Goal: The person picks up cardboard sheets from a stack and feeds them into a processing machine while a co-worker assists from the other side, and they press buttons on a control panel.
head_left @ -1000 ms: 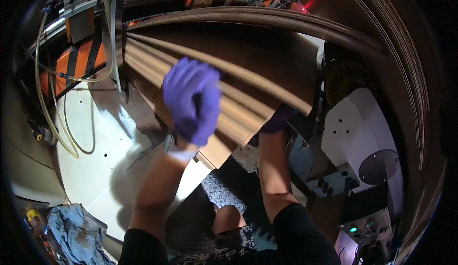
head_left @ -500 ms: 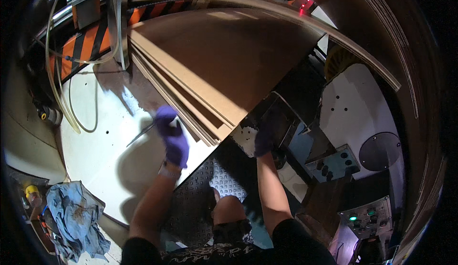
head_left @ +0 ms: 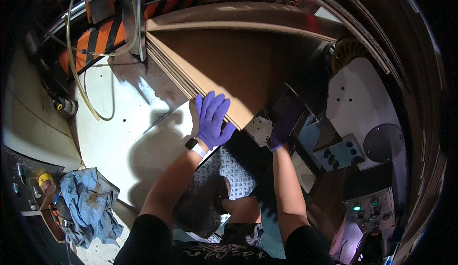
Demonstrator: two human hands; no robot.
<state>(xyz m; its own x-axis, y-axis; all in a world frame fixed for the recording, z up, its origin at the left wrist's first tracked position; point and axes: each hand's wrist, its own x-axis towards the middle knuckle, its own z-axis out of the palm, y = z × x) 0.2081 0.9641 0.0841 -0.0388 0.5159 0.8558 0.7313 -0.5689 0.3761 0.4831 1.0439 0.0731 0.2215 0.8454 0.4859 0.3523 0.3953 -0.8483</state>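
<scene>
My left hand (head_left: pixel 212 118), in a purple glove, lies with its fingers stretched out on the near-left edge of a stack of brown boards (head_left: pixel 195 76). The board edges sit close together under the fingers. My right hand (head_left: pixel 285 126), gloved in the same purple, is in deep shadow beyond the stack's right corner. Its fingers cannot be made out, nor whether they touch anything. Above the far part of the stack runs the long pale edge of another brown sheet (head_left: pixel 238 25).
A white table (head_left: pixel 109 136) extends on the left, with a clear hose (head_left: pixel 78 84) and a metal upright (head_left: pixel 138 22) behind. Right are a blue-grey knob panel (head_left: pixel 339 153) and a button box (head_left: pixel 372 211). A blue rag (head_left: pixel 88 203) lies lower left. Treadplate (head_left: pixel 229 169) covers the floor.
My left hand has moved right from over the white table onto the boards' edge, and its fingers have spread. The fanned boards are now closer together. The sheet behind has come lower and nearer.
</scene>
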